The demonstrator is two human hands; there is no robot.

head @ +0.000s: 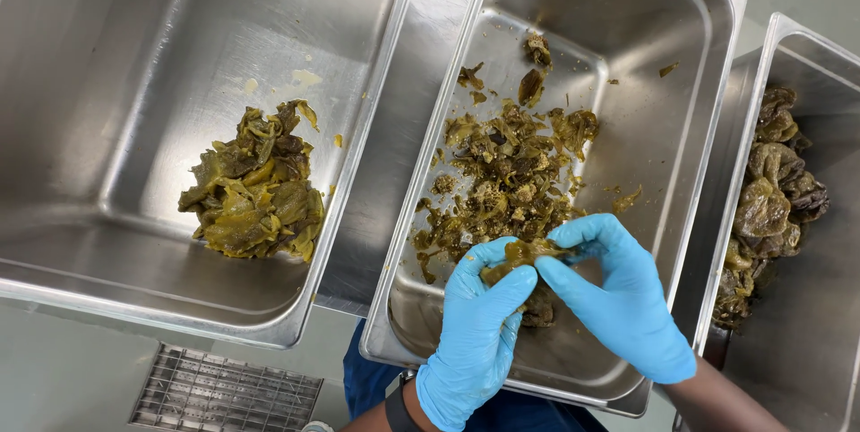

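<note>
L hand [475, 333]: gloved, is pinching roasted pepper [520, 255] w/ thumb + fingers.
R hand [618, 298]: gloved, is pinching same pepper from other side.
Pepper: is hanging over middle steel pan [690, 128], above scraps [506, 172]; looks soft, wet, slippery, tearing easily; better gripping at thicker flesh.
Room: pan walls close; left pan [107, 83], right pan [833, 325] just beside.

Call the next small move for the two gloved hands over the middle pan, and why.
Probably drop the pulled piece: both hands, left hand and right hand, pinch one roasted pepper apart over the middle pan. Cleaned strips lie in the left pan, scraps below.
</note>
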